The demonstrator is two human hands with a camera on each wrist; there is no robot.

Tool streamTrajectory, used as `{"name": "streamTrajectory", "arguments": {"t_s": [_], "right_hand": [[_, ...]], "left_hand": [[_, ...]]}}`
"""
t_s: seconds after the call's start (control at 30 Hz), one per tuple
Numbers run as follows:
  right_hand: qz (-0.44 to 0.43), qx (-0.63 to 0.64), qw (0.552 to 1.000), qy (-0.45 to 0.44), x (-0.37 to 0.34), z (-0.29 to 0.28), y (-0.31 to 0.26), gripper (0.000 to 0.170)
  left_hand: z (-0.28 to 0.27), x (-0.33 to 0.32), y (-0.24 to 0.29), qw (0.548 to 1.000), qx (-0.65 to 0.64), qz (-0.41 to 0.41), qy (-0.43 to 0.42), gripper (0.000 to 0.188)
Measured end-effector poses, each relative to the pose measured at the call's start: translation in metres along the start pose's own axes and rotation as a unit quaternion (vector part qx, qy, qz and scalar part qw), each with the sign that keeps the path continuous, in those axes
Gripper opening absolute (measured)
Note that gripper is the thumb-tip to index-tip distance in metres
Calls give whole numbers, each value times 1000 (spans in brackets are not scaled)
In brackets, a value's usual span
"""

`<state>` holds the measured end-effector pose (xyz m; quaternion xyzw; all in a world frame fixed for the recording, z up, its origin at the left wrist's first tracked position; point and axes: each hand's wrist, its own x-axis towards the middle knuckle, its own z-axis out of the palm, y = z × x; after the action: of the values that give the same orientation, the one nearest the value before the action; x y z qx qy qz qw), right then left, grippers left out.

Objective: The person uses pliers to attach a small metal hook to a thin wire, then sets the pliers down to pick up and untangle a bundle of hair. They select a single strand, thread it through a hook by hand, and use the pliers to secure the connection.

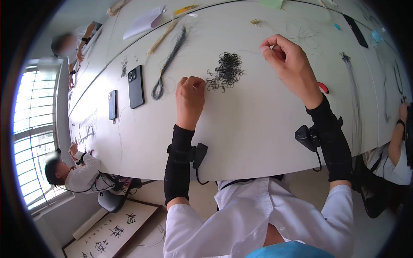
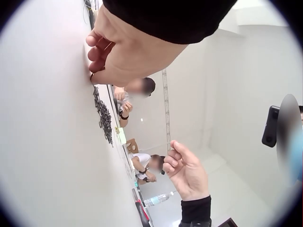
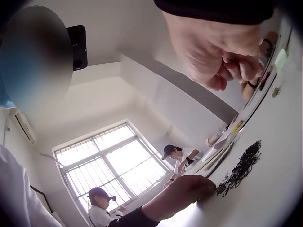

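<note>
A heap of small dark fish hooks (image 1: 229,71) lies on the white table. At its near left edge my left hand (image 1: 190,101) has its fingers bent, thumb and forefinger together. Between those fingertips a small dark hook (image 2: 91,77) shows in the left wrist view. My right hand (image 1: 287,62) is raised to the right of the heap, thumb and forefinger pinching a fine line whose faint end shows left of the fingertips. In the right wrist view, the curled fingers of this hand (image 3: 215,56) partly hide its grip.
Left of the heap lie a dark bundle of line (image 1: 174,56), a large phone (image 1: 136,87) and a smaller phone (image 1: 112,104). A red-handled tool (image 1: 323,87) sits beside my right wrist. Long strands with hooks (image 1: 353,86) stretch along the right. Other people sit around the table.
</note>
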<state>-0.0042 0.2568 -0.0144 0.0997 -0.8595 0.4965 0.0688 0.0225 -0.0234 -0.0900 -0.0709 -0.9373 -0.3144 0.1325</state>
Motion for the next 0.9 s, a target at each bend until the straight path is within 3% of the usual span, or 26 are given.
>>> {"name": "streamTrajectory", "arguments": {"t_s": [0.1, 0.3, 0.5, 0.7, 0.9], "right_hand": [[33, 17, 999, -1, -8, 14, 1, 20], [85, 25, 996, 1, -30, 51, 12, 21], [65, 0, 996, 58, -50, 81, 17, 23], [56, 15, 997, 44, -56, 88, 11, 24], [-16, 109, 994, 12, -66, 104, 14, 23]], "left_hand": [[4, -1, -7, 1000, 11, 9, 15, 10], [-8, -5, -2, 989, -127, -77, -10, 10], [-6, -15, -7, 959, -273, -76, 9, 18], [-4, -25, -3, 891, -441, -105, -15, 20], [0, -39, 20, 812, -564, -137, -64, 18]]}}
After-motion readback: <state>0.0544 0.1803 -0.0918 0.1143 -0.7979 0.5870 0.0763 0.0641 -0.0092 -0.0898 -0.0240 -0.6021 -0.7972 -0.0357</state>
